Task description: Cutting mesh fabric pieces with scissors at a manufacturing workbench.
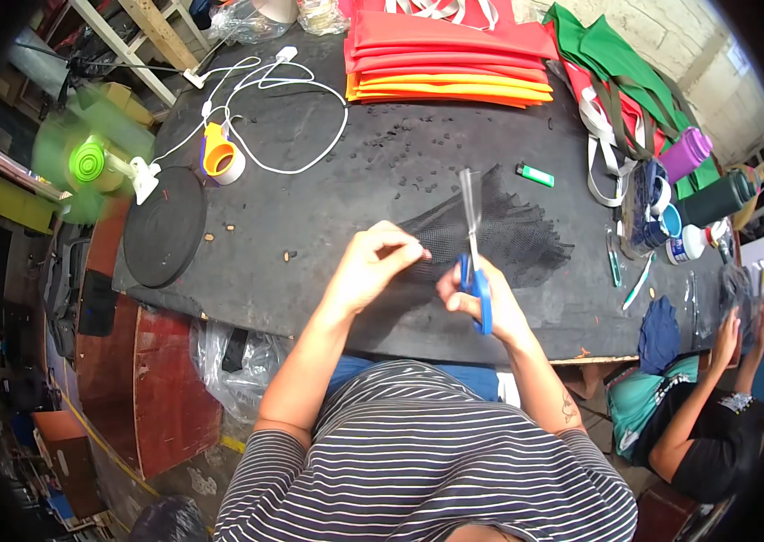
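Black mesh fabric (pixel 524 230) lies bunched on the dark surface (pixel 255 221) in front of you, fanned toward the right with a ragged edge. Your left grip (pixel 374 262) is at its left end; thumb and fingers are drawn near each other. Cannot tell whether they meet or pinch the mesh. Your right grip (pixel 496 303) is closed round the blue handles of the scissors (pixel 473 246); blades point away from you, over the mesh, blurred. Blade opening: cannot tell.

Beyond the mesh, small black scraps (pixel 416 154) are scattered; a green lighter (pixel 535 174) lies near its far right side. Farther back you have a stack of red and orange folded fabric (pixel 449 63). To your left: looped white cable (pixel 343 135), a yellow-orange ring-shaped item (pixel 218 159), a black disc (pixel 163 226) at the edge. To your right: a purple bottle (pixel 687 154), a dark blue cloth (pixel 659 332), and a co-worker's hands (pixel 727 336) beside clear plastic.
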